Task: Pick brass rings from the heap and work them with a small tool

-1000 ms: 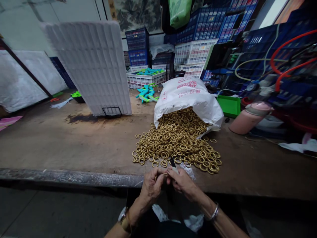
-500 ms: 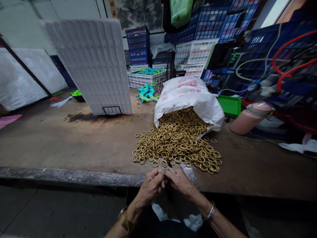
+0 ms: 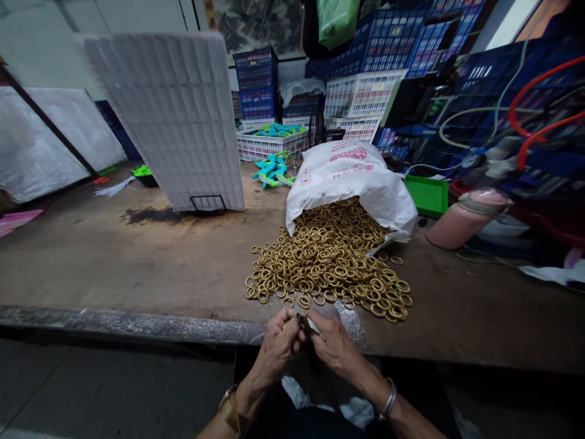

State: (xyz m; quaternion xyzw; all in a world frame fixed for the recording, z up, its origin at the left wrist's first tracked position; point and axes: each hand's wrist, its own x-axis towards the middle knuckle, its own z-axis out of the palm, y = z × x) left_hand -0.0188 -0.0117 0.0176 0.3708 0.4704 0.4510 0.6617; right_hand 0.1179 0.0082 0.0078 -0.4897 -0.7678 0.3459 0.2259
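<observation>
1. One pinched left hand point(image 3: 277, 338): I cannot tell what it holds.
2. Small tool point(image 3: 313, 326), tip outward earlier, now points at the left fingertips, probably working there.
3. Rings point(image 3: 329, 268) lie heaped on the surface point(image 3: 137, 268) beyond.
4. Right hand point(image 3: 334, 345) grips the tool.

One head-worn camera looks forward and down: hands point(image 3: 275, 346) close below, bench point(image 3: 137, 268) beyond, crates point(image 3: 256, 105) well back.

Loosely heaped gold rings point(image 3: 326, 262); nearer, a small tilted dark-and-pale tool point(image 3: 314, 326).
</observation>
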